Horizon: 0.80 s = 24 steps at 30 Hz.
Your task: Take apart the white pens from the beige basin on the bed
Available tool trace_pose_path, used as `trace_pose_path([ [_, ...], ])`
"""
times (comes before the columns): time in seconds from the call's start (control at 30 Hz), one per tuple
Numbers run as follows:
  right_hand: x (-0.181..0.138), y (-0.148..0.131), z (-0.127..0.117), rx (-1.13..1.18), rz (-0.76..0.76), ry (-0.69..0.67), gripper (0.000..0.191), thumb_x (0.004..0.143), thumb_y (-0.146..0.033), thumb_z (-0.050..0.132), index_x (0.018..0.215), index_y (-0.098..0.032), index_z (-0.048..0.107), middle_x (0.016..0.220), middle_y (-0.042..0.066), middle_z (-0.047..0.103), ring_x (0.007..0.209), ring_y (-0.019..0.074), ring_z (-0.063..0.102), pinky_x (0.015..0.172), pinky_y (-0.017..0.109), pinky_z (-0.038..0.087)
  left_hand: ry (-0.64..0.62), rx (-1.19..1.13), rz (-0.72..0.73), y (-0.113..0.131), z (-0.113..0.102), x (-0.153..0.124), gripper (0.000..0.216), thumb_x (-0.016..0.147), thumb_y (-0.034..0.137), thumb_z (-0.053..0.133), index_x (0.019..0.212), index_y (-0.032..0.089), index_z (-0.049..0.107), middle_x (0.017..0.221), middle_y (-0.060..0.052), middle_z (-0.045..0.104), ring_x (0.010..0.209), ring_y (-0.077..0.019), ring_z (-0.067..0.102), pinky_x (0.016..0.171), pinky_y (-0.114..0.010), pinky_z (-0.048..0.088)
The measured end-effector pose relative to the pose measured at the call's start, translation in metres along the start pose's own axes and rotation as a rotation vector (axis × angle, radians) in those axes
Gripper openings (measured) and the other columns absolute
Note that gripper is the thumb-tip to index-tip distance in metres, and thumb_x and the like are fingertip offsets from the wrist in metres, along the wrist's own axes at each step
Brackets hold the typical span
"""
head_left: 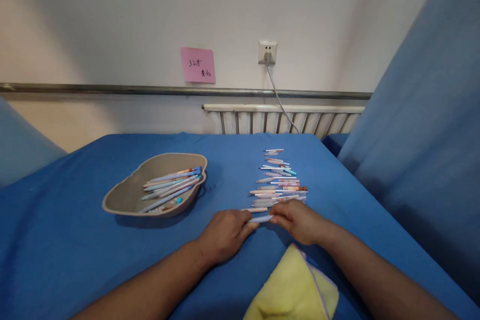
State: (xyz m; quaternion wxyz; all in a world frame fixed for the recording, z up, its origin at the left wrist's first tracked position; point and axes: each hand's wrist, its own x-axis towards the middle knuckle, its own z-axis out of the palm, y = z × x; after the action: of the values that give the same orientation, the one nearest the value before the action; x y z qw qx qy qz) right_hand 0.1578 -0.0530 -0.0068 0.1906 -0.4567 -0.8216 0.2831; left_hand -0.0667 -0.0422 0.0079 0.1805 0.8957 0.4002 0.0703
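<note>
My left hand point(225, 232) and my right hand point(298, 220) meet over the blue cloth, each pinching one end of a pale pen point(261, 219) that lies crosswise between them. Just beyond my fingers a row of several pens point(279, 185) lies side by side on the cloth, running away from me. To the left stands a beige cloud-shaped tray point(123, 200) holding several more pens point(170, 187).
A yellow cloth point(294, 287) lies at the near edge under my right forearm. The blue-covered table point(75, 240) ends at a wall with a radiator point(281, 120), a socket with a cable point(267, 52) and a pink note point(197, 65). Blue drapes hang on both sides.
</note>
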Motion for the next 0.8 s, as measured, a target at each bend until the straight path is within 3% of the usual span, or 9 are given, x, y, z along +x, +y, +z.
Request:
trace_pose_path([
  [0.13,-0.0027,-0.0093,-0.0026,-0.127,-0.056,0.069,0.020,0.089,-0.028,0.047,0.097,-0.019,0.064,0.093,0.006,0.069,0.088,0.0184,0.061,0.074,0.026,0.040,-0.047,-0.254,-0.055,-0.0004,-0.0037,0.0016,0.048,0.095,0.044,0.027,0.072,0.017,0.060,0.061,0.001,0.058,0.059,-0.0130,0.053,0.056,-0.022,0.035],
  [0.2,-0.0028,-0.0108,-0.0015,-0.130,-0.047,0.088,0.020,0.090,-0.028,0.047,0.098,-0.020,0.063,0.093,0.006,0.069,0.089,0.0187,0.061,0.075,0.026,0.040,0.000,-0.307,-0.075,-0.0004,-0.0040,0.0007,0.042,0.093,0.046,0.033,0.081,0.017,0.060,0.066,0.001,0.060,0.062,-0.0132,0.053,0.057,-0.022,0.037],
  [0.33,-0.0019,-0.0095,0.0015,-0.087,-0.029,0.065,0.015,0.089,-0.027,0.049,0.094,-0.021,0.062,0.089,0.004,0.069,0.084,0.0169,0.061,0.071,0.024,0.040,0.121,-0.228,-0.043,0.0000,-0.0023,-0.0009,0.025,0.087,0.042,0.048,0.092,0.019,0.057,0.085,-0.001,0.064,0.076,-0.0155,0.056,0.065,-0.023,0.038],
  [0.5,-0.0033,-0.0101,0.0014,-0.109,0.000,0.058,0.011,0.087,-0.028,0.052,0.091,-0.020,0.060,0.089,0.004,0.068,0.084,0.0175,0.061,0.071,0.024,0.038,0.027,-0.145,-0.058,-0.0020,-0.0016,0.0009,0.041,0.095,0.040,0.028,0.077,0.019,0.058,0.071,-0.001,0.062,0.067,-0.0155,0.056,0.061,-0.024,0.037],
  [0.67,-0.0044,-0.0117,0.0011,-0.116,0.008,0.069,0.009,0.086,-0.026,0.052,0.089,-0.020,0.058,0.087,0.003,0.068,0.083,0.0168,0.060,0.069,0.024,0.038,0.119,-0.161,-0.029,-0.0019,-0.0004,-0.0009,0.028,0.084,0.043,0.053,0.099,0.020,0.055,0.088,-0.002,0.064,0.076,-0.0162,0.057,0.065,-0.024,0.039],
  [0.73,-0.0041,-0.0114,0.0012,-0.117,0.002,0.071,0.008,0.086,-0.026,0.052,0.090,-0.021,0.057,0.087,0.003,0.068,0.082,0.0165,0.060,0.069,0.023,0.037,0.079,-0.099,-0.017,-0.0012,-0.0001,-0.0010,0.026,0.090,0.041,0.043,0.091,0.019,0.057,0.083,-0.002,0.064,0.074,-0.0164,0.057,0.065,-0.025,0.039],
  [0.8,-0.0036,-0.0108,0.0014,-0.136,0.001,0.068,0.008,0.086,-0.026,0.053,0.091,-0.021,0.057,0.088,0.003,0.068,0.083,0.0169,0.060,0.069,0.024,0.037,0.027,-0.054,-0.029,-0.0009,-0.0005,-0.0004,0.037,0.095,0.039,0.030,0.082,0.019,0.058,0.077,-0.003,0.064,0.071,-0.0165,0.057,0.063,-0.025,0.038],
])
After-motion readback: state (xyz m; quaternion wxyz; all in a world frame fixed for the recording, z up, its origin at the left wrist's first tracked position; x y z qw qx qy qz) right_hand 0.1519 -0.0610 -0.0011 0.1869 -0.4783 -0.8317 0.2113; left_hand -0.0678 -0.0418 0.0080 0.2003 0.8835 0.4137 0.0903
